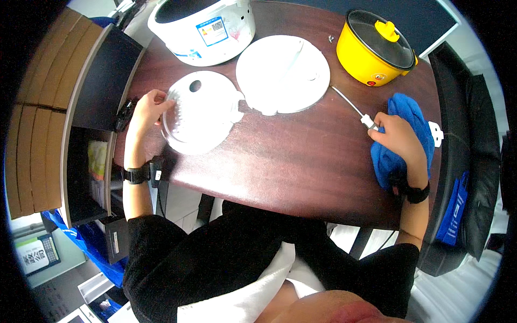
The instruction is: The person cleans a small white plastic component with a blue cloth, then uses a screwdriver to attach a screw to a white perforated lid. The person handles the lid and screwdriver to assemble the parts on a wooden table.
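Observation:
My left hand [149, 110] is closed on the left edge of a round, translucent whitish lid plate [202, 121] with one dark hole, which is on the table. In my right hand [397, 135] is a screwdriver [367, 121] with a pale handle, its thin shaft pointing away and to the left. That hand is above a crumpled blue cloth [381, 161]. Beside the plate, to its right, sits a round white rice cooker lid [285, 72]. The white rice cooker body [210, 35] stands open behind them.
A yellow electric pot [366, 60] with a dark glass lid stands at the far right, and small metal pieces [331, 39] lie left of it. A white power strip [436, 134] is by the right table edge. Shelves [97, 81] border the left side.

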`<state>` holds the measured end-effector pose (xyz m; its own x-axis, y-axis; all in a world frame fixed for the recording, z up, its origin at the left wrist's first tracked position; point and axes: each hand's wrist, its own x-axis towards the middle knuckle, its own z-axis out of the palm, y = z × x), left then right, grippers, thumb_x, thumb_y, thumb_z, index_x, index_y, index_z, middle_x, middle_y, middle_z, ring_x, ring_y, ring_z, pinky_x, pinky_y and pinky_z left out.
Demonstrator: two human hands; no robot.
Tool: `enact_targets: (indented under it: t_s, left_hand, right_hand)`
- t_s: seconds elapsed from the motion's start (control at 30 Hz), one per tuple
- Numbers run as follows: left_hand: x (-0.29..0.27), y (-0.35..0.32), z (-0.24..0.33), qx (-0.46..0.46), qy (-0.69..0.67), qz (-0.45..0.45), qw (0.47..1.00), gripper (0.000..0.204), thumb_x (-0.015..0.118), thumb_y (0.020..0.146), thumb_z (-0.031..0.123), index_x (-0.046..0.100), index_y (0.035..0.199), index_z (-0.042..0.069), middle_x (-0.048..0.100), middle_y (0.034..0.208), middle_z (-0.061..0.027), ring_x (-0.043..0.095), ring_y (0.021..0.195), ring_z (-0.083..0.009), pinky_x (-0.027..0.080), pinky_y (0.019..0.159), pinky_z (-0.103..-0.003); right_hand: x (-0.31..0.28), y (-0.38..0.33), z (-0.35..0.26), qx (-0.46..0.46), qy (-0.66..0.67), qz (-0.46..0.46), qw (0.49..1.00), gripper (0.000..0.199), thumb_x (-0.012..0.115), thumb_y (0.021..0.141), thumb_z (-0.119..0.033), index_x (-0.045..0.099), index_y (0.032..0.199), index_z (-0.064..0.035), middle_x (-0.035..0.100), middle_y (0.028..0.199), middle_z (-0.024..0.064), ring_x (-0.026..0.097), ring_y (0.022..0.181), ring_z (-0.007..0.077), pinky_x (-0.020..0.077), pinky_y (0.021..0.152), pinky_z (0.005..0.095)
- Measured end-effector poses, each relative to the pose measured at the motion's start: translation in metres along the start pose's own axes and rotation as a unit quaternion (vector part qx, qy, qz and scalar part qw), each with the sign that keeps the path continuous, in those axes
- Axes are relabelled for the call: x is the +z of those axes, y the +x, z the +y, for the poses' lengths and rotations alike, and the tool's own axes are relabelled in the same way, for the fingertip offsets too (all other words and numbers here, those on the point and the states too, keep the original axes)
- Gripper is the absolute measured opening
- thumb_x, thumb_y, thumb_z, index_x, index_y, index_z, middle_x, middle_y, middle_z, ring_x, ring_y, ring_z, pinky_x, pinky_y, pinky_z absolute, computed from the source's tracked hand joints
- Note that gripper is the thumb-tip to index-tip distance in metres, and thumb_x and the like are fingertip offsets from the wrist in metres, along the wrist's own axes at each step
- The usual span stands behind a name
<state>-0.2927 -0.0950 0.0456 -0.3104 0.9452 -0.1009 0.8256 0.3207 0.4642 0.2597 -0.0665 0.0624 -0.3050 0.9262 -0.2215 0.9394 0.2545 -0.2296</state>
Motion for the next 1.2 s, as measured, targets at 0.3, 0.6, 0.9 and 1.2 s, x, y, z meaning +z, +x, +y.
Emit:
enact_targets:
  t_s: [0.3, 0.6, 0.9, 1.2]
  left_hand:
    - [0.013, -0.013, 0.014, 0.092, -0.057, 0.011, 0.994, 0.040, 0.068, 0.085, 0.028, 0.065, 0.106, -0.005, 0.069, 0.091, -0.0200, 0.068, 0.073, -0.0218, 0.052, 0.059, -0.031]
    - [0.019, -0.023, 0.029, 0.136, -0.133, -0.067, 0.979, 0.040, 0.063, 0.089, 0.031, 0.064, 0.108, -0.004, 0.069, 0.090, -0.0180, 0.068, 0.078, -0.0230, 0.053, 0.068, -0.033]
    - [0.020, 0.001, -0.024, 0.095, -0.062, 0.034, 0.993, 0.033, 0.064, 0.088, 0.030, 0.067, 0.100, -0.001, 0.070, 0.088, -0.0150, 0.067, 0.079, -0.0219, 0.052, 0.073, -0.034]
    - [-0.023, -0.013, -0.147, -0.031, -0.071, 0.307, 0.949, 0.027, 0.066, 0.084, 0.023, 0.067, 0.100, 0.001, 0.069, 0.084, -0.0104, 0.065, 0.074, -0.0194, 0.053, 0.065, -0.032]
  right_hand:
    - [-0.004, 0.004, -0.007, -0.002, -0.007, 0.000, 1.000, 0.031, 0.067, 0.078, -0.030, 0.062, 0.085, -0.0007, 0.062, 0.077, 0.0201, 0.061, 0.075, 0.0344, 0.0458, 0.066, 0.0426]
    - [-0.007, 0.019, -0.019, -0.016, -0.005, -0.021, 1.000, 0.035, 0.067, 0.078, -0.033, 0.060, 0.083, 0.0012, 0.063, 0.078, 0.0235, 0.062, 0.075, 0.0401, 0.0459, 0.064, 0.0462]
    - [0.009, 0.017, 0.013, 0.047, 0.046, -0.075, 0.995, 0.016, 0.065, 0.086, -0.014, 0.056, 0.088, -0.0011, 0.062, 0.073, 0.0124, 0.059, 0.066, 0.0211, 0.0457, 0.061, 0.0360]
    - [0.013, 0.019, 0.016, 0.039, 0.043, -0.067, 0.996, 0.015, 0.064, 0.087, -0.013, 0.054, 0.084, -0.0022, 0.048, 0.063, 0.0052, 0.046, 0.058, 0.0126, 0.0387, 0.056, 0.0289]
